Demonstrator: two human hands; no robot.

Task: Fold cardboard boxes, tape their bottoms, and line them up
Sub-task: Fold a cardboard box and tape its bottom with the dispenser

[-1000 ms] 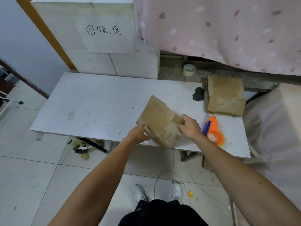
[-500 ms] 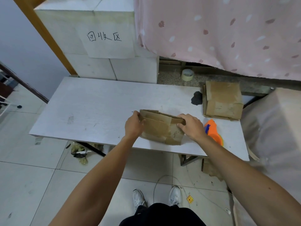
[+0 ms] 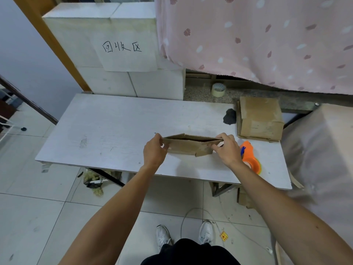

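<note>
Over the worktop (image 3: 114,131), left hand (image 3: 154,150) and right hand (image 3: 225,148) pinch opposite ends of a near-flat cardboard box (image 3: 189,148), which probably needs pushing square next.

A flattened brown cardboard box (image 3: 188,148), pinched at its ends by the left hand (image 3: 154,153) and right hand (image 3: 226,150), hung edge-up over the white table (image 3: 114,131), its top barely parted. More flat boxes (image 3: 259,117) lay stacked at the table's far right corner; an orange tape dispenser (image 3: 248,155) rested near its right end.
</note>
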